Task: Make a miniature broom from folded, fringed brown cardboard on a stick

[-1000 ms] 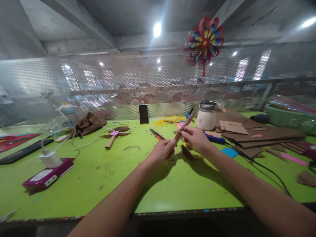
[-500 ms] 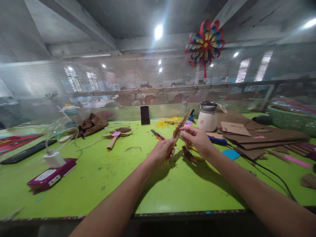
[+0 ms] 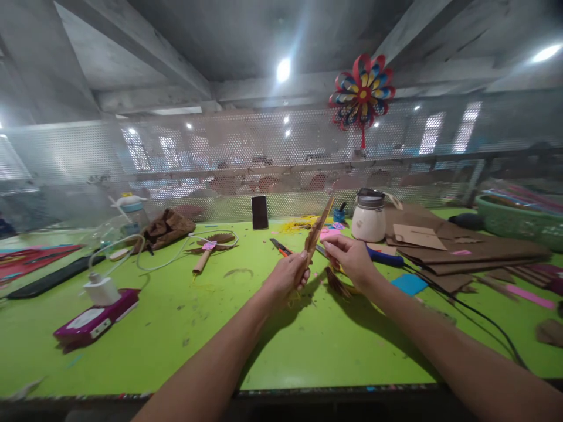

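Left hand (image 3: 288, 274) pinches the brown paper strip (image 3: 321, 224), centre frame, by its lower end, likely to leave the upper part accessible. Right hand (image 3: 353, 262) just beside, fingers curled; can't tell if gripping anything. Phone (image 3: 259, 213) upright, centre, presumably for viewing.

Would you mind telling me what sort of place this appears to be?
Probably a craft workshop: the left hand holds a brown paper-like piece, brown sheets lie layered on the green table, and a colourful flower ornament hangs above.
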{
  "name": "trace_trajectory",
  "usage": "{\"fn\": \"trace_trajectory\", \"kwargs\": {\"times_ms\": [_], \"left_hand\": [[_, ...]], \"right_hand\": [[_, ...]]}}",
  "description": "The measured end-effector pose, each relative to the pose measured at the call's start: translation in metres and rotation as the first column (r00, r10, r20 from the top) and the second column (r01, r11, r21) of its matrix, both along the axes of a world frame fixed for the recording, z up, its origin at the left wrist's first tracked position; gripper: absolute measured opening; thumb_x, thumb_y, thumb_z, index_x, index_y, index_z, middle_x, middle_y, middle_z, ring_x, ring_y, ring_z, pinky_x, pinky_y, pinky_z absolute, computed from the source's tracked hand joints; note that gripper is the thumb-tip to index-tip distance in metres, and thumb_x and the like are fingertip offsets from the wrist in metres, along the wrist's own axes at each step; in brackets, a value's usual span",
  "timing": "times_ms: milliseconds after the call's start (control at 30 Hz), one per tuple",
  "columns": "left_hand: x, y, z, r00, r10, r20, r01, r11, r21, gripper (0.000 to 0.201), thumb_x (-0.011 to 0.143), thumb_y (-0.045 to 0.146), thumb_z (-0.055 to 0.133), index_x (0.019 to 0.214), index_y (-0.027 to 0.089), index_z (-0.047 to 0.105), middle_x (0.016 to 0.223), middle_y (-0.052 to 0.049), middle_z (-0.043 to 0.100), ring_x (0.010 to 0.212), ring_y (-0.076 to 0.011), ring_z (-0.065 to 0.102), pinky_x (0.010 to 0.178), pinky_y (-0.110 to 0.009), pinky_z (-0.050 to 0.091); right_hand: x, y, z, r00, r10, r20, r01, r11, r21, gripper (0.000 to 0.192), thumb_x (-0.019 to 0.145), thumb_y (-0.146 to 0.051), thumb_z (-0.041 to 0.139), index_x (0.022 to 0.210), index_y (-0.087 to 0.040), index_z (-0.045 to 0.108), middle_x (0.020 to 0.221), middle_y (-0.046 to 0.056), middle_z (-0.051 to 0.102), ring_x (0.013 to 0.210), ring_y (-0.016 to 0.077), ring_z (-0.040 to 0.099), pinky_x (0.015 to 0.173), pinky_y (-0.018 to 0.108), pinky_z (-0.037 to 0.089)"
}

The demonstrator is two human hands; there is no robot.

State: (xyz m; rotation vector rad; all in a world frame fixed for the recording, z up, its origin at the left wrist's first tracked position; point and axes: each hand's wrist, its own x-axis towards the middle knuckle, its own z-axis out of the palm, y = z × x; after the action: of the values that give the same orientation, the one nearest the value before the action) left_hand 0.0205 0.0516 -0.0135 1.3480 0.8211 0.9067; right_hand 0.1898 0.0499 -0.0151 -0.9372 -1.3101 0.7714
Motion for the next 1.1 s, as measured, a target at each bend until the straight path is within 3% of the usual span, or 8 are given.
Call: {"fn": "trace_trajectory", "kwargs": {"times_ms": [533,1100], "left_hand": [[-0.005,-0.001,0.005,0.996,0.019,0.085,-0.02,1.0,0.015,0.026,0.085,0.04,0.054,0.077,0.016,0.049,0.057,0.003,0.05,0.044,-0.0046,0.042,0.04,-0.015,0.03],[-0.008,0.002,0.003,0.99,0.008,0.143,-0.015,0.999,0.041,0.027,0.083,0.042,0.057,0.08,0.015,0.053,0.061,0.002,0.05,0.046,-0.0049,0.043,0.041,-0.014,0.032]], "right_hand": [[-0.015,-0.009,-0.009,0.965,0.008,0.262,-0.009,1.0,0.005,0.026,0.079,-0.041,0.057,0.077,-0.016,0.063,0.057,-0.001,0.055,0.045,0.0102,0.045,0.043,0.023,0.036],[-0.017,-0.013,-0.011,0.81,-0.003,0.586,-0.084,0.989,0.121,0.018,0.082,-0.024,0.053,0.072,-0.018,0.067,0.068,0.003,0.066,0.061,0.0154,0.055,0.059,0.028,0.041]]}}
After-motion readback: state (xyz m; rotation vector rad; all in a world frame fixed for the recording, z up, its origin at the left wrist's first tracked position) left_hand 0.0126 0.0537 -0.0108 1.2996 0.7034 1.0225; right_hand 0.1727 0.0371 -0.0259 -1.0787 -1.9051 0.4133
